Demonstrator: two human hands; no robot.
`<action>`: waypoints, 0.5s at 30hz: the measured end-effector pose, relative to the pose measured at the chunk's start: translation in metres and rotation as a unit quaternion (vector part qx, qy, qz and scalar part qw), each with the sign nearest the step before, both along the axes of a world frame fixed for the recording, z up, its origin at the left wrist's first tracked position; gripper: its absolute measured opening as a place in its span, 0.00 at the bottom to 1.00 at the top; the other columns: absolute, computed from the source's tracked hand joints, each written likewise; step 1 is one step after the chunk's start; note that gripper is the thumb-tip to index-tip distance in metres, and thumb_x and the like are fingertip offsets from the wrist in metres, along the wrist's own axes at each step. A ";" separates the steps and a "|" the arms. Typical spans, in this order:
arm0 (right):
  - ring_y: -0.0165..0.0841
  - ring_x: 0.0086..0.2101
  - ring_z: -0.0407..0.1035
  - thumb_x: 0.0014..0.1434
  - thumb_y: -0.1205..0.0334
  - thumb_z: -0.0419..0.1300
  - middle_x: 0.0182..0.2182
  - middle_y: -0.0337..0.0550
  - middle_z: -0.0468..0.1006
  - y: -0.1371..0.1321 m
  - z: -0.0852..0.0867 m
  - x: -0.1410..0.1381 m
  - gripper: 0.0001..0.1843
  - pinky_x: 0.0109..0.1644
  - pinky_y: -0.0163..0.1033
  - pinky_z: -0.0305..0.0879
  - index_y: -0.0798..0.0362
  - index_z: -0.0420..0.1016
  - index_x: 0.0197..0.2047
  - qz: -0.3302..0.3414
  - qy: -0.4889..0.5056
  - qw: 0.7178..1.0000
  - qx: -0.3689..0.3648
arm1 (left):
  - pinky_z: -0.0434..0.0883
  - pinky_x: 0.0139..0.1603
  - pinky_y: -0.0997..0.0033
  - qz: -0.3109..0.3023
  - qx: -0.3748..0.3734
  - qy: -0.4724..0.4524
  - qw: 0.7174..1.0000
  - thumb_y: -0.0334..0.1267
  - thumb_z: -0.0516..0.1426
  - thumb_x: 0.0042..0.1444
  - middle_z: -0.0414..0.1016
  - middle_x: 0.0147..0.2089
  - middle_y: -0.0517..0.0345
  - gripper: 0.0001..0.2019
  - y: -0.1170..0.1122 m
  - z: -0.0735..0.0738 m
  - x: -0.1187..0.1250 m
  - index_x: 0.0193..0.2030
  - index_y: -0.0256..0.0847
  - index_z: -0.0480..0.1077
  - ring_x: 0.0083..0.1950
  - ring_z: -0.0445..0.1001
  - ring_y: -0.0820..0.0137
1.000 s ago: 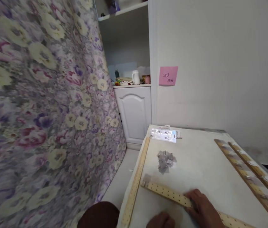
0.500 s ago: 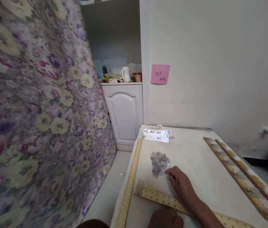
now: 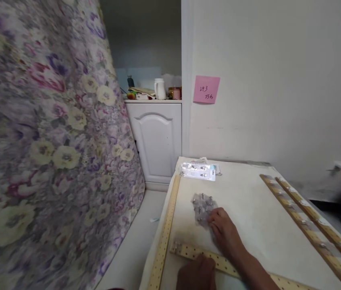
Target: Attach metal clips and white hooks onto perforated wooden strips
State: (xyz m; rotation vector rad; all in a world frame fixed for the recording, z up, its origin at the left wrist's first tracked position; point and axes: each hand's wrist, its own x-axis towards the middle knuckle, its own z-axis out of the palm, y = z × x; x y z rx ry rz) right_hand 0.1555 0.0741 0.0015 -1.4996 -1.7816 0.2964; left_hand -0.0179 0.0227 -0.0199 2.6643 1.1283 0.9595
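My right hand [image 3: 224, 228] reaches to the near right edge of a pile of small clear plastic pieces with metal bits [image 3: 201, 207]. Its thumb and fingers are pinched together there, and whatever lies between them is hidden. Below, my left hand [image 3: 196, 274] is curled closed, its knuckles overlapping a pale wooden strip with rows of holes [image 3: 225, 264]. What the left fingers hold, if anything, does not show. A clear piece [image 3: 177, 245] sits on the left end of that strip. The right forearm crosses over the strip.
Another perforated strip [image 3: 168, 225] lies along the table's left edge. Two wooden strips [image 3: 297, 217] bearing clear pieces lie at the right. A blister pack [image 3: 197, 171] is at the back of the white table [image 3: 243, 193]. A floral curtain [image 3: 67, 133] hangs at left.
My left hand has moved up and slightly left, onto the perforated strip. My right hand has shifted slightly, its fingertips now against the pile's edge. The view has tilted a little.
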 end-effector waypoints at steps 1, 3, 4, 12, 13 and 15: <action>0.35 0.39 0.66 0.58 0.70 0.48 0.37 0.44 0.69 -0.002 0.000 0.000 0.09 0.42 0.38 0.64 0.50 0.68 0.34 -0.005 0.005 1.000 -0.002 | 0.65 0.26 0.77 0.012 -0.019 -0.029 0.999 0.28 0.47 0.53 0.73 0.28 0.61 0.10 0.000 0.001 -0.002 0.35 0.45 0.66 0.26 0.73 0.73; 0.34 0.36 0.67 0.59 0.69 0.48 0.35 0.42 0.69 -0.005 -0.002 -0.001 0.09 0.40 0.37 0.64 0.50 0.67 0.33 -0.017 0.013 1.000 -0.016 | 0.67 0.30 0.77 0.036 -0.049 -0.076 0.995 0.30 0.46 0.56 0.73 0.30 0.60 0.10 0.000 0.002 -0.003 0.37 0.45 0.66 0.29 0.74 0.72; 0.33 0.35 0.67 0.60 0.69 0.48 0.34 0.41 0.69 -0.005 -0.002 -0.001 0.08 0.40 0.37 0.64 0.50 0.67 0.33 -0.021 0.019 0.999 -0.022 | 0.68 0.32 0.76 0.045 -0.063 -0.090 0.993 0.30 0.45 0.57 0.73 0.30 0.60 0.11 -0.001 0.002 -0.004 0.38 0.45 0.66 0.31 0.75 0.72; 0.34 0.44 0.65 0.64 0.63 0.46 0.42 0.44 0.66 -0.020 -0.001 0.000 0.08 0.48 0.38 0.62 0.49 0.65 0.36 0.006 0.103 0.994 0.040 | 0.67 0.37 0.72 0.100 -0.196 -0.194 0.956 0.37 0.48 0.59 0.75 0.34 0.57 0.09 -0.002 0.017 -0.003 0.40 0.45 0.70 0.35 0.73 0.69; 0.34 0.45 0.64 0.64 0.63 0.47 0.43 0.45 0.65 -0.022 -0.001 0.000 0.08 0.49 0.38 0.61 0.49 0.65 0.36 0.015 0.110 0.993 0.043 | 0.67 0.36 0.72 0.106 -0.218 -0.212 0.947 0.38 0.49 0.59 0.75 0.34 0.57 0.10 -0.002 0.020 -0.002 0.41 0.44 0.70 0.34 0.73 0.69; 0.34 0.46 0.64 0.65 0.63 0.47 0.44 0.45 0.65 -0.025 -0.001 -0.002 0.08 0.50 0.38 0.61 0.49 0.66 0.38 0.043 0.115 0.992 0.040 | 0.67 0.34 0.71 0.111 -0.264 -0.234 0.929 0.41 0.50 0.59 0.74 0.33 0.57 0.11 0.000 0.028 -0.001 0.43 0.42 0.69 0.31 0.71 0.69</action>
